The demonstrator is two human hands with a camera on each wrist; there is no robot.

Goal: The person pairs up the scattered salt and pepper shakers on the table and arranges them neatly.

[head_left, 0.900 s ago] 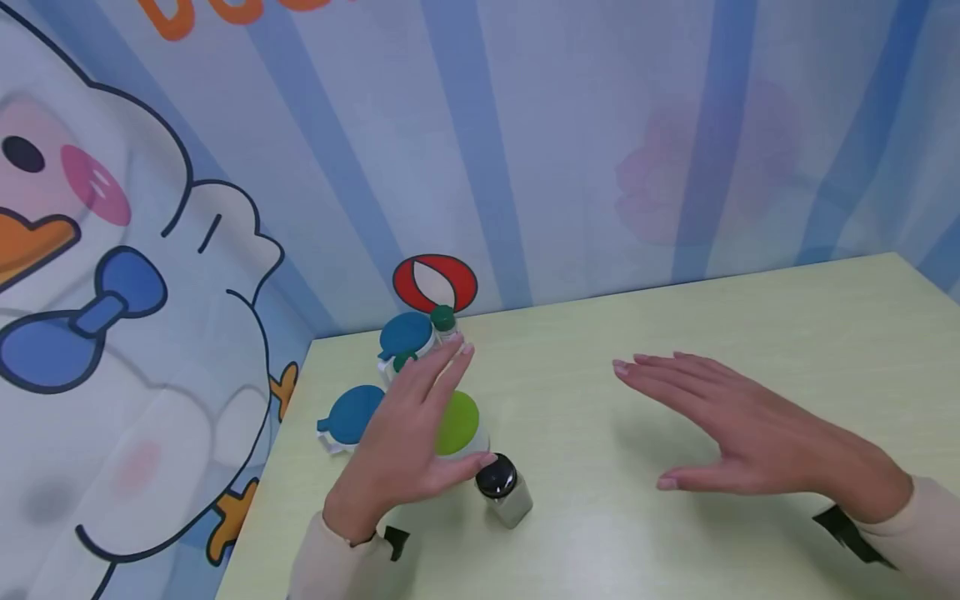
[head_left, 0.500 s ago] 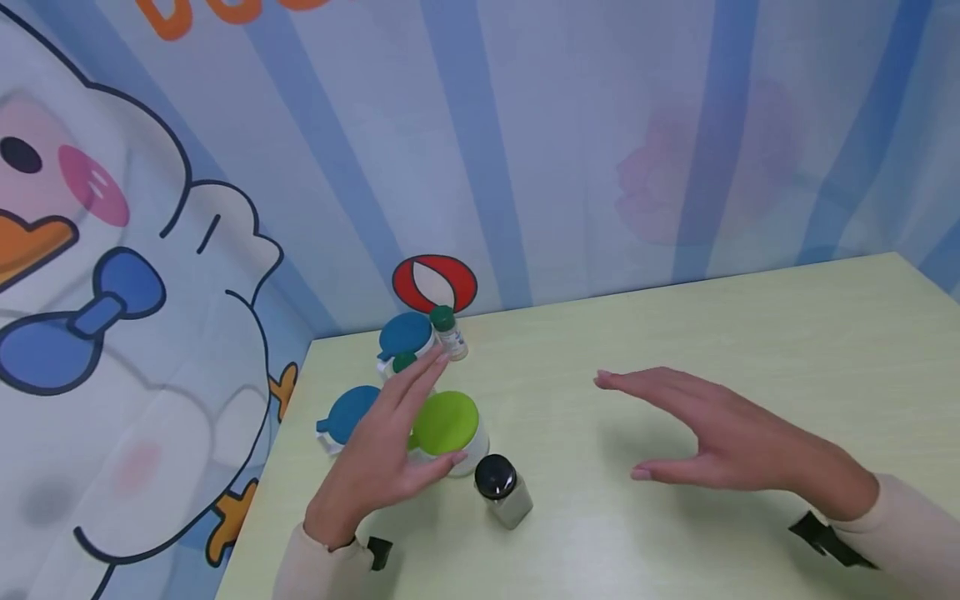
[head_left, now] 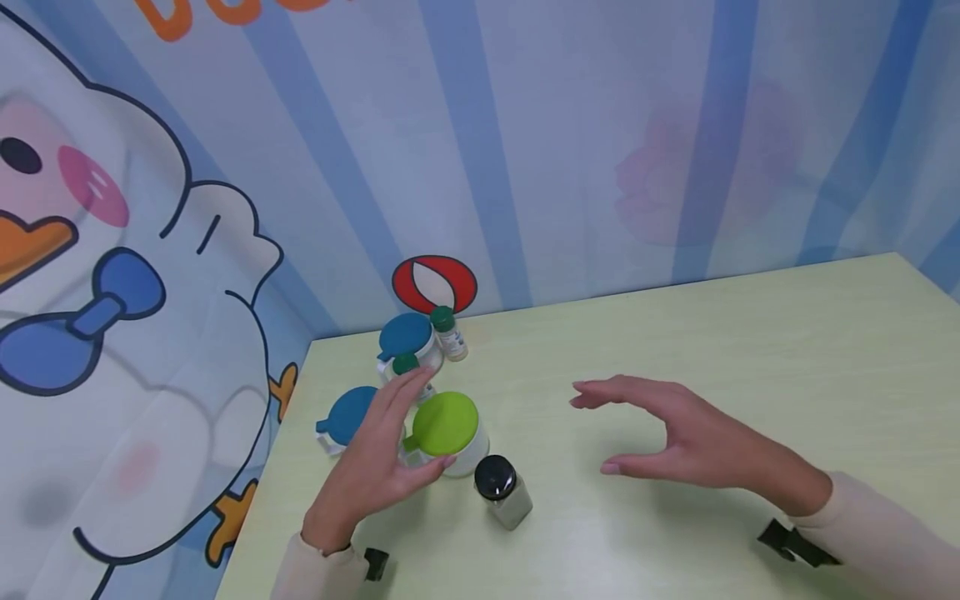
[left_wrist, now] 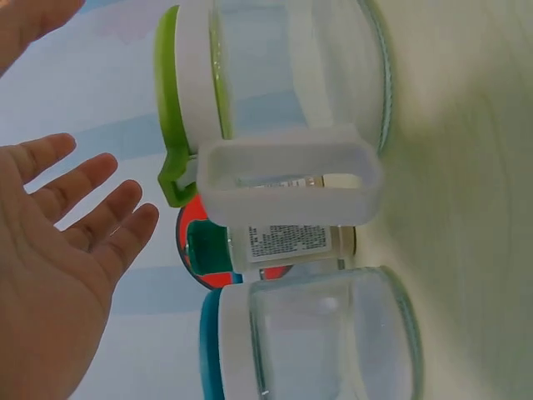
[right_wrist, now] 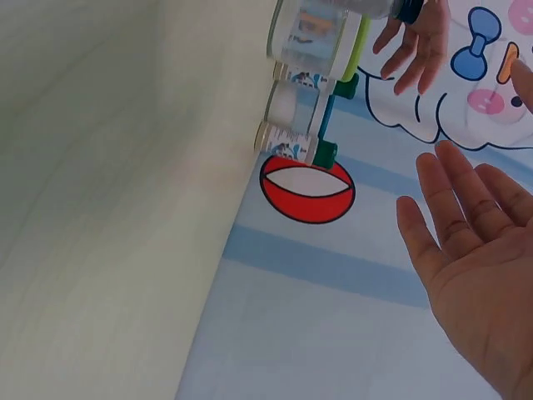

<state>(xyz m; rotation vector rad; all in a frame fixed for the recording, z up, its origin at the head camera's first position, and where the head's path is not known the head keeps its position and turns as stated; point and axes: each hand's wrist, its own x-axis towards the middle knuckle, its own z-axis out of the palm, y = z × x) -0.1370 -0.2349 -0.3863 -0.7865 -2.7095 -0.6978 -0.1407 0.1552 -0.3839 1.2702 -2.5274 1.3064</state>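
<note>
My left hand (head_left: 377, 461) hovers over the jars at the table's left, fingers extended and holding nothing. Beside its thumb stands a clear jar with a green lid (head_left: 446, 423); its pale handle (left_wrist: 291, 218) faces the camera in the left wrist view. A blue-lidded jar (head_left: 350, 414) is partly hidden behind that hand. Just right of the green-lidded jar is a small shaker bottle with a black cap (head_left: 501, 490). Over the table to the right, my right hand (head_left: 690, 437) is held with thumb and fingers apart, touching nothing.
Farther back stand another blue-lidded jar (head_left: 407, 335) and a small green-capped bottle (head_left: 450, 333). A second green-capped bottle (head_left: 406, 363) is partly covered by the left fingers. A printed cloth (head_left: 570, 150) hangs along the table's (head_left: 750, 333) back edge.
My right hand has moved left, its fingers bending a little. My left hand has drawn slightly left and down, uncovering more of the green lid and the back bottle. Jars and bottles stand unmoved.
</note>
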